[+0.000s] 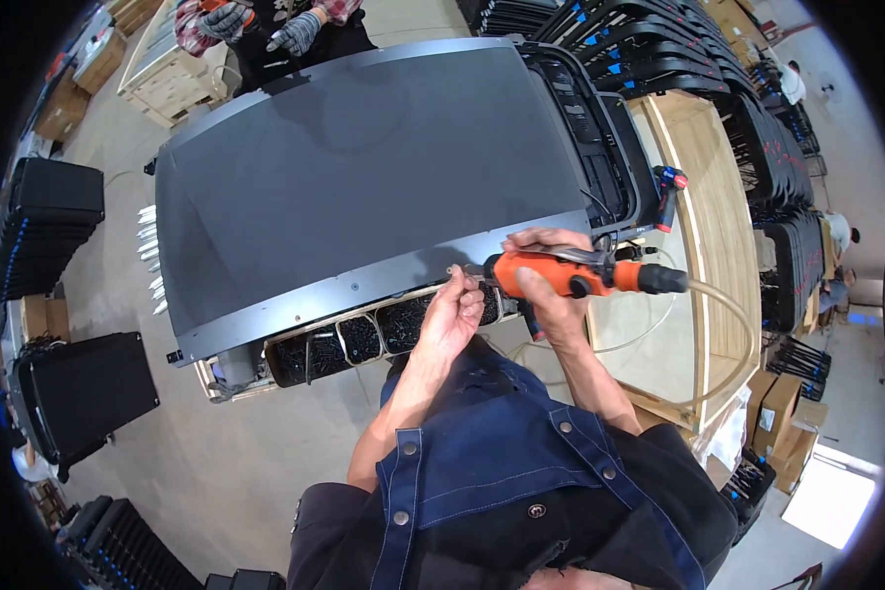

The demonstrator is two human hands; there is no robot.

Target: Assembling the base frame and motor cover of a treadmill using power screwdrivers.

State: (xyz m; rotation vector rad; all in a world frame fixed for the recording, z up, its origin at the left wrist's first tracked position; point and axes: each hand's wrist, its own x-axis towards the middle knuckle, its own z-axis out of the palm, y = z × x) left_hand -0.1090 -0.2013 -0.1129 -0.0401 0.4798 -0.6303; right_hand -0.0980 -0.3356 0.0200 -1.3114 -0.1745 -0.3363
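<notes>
My right hand [553, 280] is wrapped round an orange air tool [600, 272], whose narrow nose points left and whose hose leaves its black rear end. Just left of that nose, my left hand [450, 317] is closed in a pinch, fingers curled; whatever sits at its fingertips is too small to name. Both hands are over the near edge of a large dark grey panel [364, 167] with a silvery metal border strip [295, 307]. Below that strip, open bins [403, 324] hold many small dark pieces, perhaps screws.
A red and black cordless driver [669, 197] rests at the panel's right end, beside a wooden crate [723, 187] with the hose [747, 334] looping over it. Across the panel stands a person with gloved hands [295, 34]. Black frames [659, 59] are stacked at the far right.
</notes>
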